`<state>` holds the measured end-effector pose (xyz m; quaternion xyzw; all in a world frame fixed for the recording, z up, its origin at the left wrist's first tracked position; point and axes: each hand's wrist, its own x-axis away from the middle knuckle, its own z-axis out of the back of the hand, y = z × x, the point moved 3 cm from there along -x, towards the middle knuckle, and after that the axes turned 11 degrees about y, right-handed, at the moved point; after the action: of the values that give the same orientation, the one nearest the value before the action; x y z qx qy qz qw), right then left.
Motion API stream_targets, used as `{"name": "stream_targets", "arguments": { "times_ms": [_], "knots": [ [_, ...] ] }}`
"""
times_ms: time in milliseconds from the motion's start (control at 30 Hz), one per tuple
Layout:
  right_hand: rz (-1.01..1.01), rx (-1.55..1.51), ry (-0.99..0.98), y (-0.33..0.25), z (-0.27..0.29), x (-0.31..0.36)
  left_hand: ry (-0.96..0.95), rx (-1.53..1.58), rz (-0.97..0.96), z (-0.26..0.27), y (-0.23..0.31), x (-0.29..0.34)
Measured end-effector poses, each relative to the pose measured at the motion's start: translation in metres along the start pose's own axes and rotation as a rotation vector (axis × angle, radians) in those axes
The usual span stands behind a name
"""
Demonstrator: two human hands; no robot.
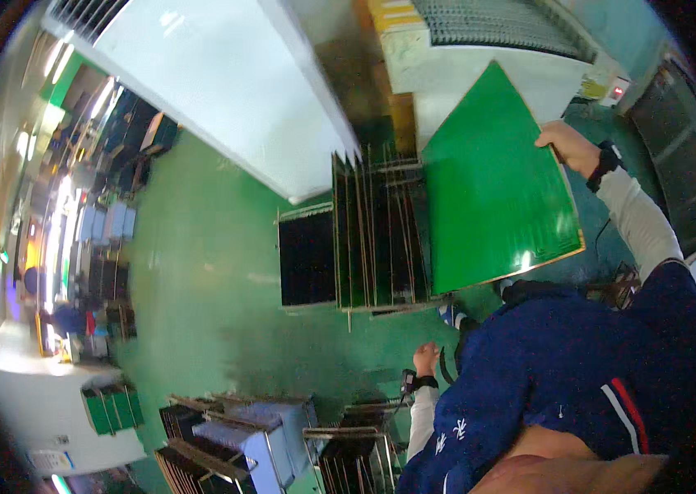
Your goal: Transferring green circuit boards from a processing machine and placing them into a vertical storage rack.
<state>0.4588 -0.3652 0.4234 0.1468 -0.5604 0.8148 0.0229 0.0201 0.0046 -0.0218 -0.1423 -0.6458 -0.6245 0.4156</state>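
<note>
Glossy green rectangular panel with a thin brown border [500, 185] hangs tilted in front of the person's body, held by one edge, between a pale machine with rows of grey slots on top [504, 33] and the navy-blue shirt with a red-and-white stripe [545, 362]. The right hand [570, 148] — black band [609, 163] at the wrist, light sleeve behind it — grips the panel's right edge, fingers bent over the border. The left hand [426, 360] hangs low at the person's side, well apart from the panel, fingers curled; whether it holds anything cannot be told.

Just left of the panel stands a metal rack of dark upright sheets [377, 235], partly overlapped by the green surface; whether the two touch cannot be made out. Behind the rack rises a large white box-shaped cabinet [224, 90]. Light blue sheets [274, 445] and more dark sheets in a metal frame [352, 461] stand on the green floor [200, 263] at the lower edge — with a small group of green panels [113, 409] farther left.
</note>
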Motion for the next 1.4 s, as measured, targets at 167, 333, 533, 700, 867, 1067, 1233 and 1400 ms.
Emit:
{"name": "stream_targets", "arguments": {
  "times_ms": [167,333,533,700,867,1067,1233,1400],
  "knots": [
    [0.415,0.081,0.328,-0.014,0.112,0.081,-0.064,0.037,0.036,-0.005,0.009,-0.033],
    [0.222,-0.404,0.545,-0.059,0.150,0.146,-0.139,-0.085,-0.284,0.006,-0.036,-0.070],
    [0.312,-0.543,0.697,-0.063,0.192,0.138,-0.038,-0.439,-0.449,-0.007,-0.001,-0.059],
    [0.346,-0.778,0.675,0.043,0.281,-0.014,0.011,-0.731,-0.278,-0.039,0.104,0.013],
    [0.420,-0.911,0.610,-0.003,0.245,-0.161,0.318,-1.166,-0.873,-0.047,0.075,0.020],
    [0.261,-1.201,0.495,0.006,0.255,-0.311,0.297,-1.214,-0.514,-0.107,0.091,0.023],
    [0.133,-1.260,0.307,0.042,0.237,-0.407,0.247,-1.165,-0.398,-0.158,0.108,0.010],
    [-0.135,-0.871,0.223,0.031,0.241,-0.425,0.340,-1.161,-0.826,-0.193,0.174,0.025]
  ]
}}
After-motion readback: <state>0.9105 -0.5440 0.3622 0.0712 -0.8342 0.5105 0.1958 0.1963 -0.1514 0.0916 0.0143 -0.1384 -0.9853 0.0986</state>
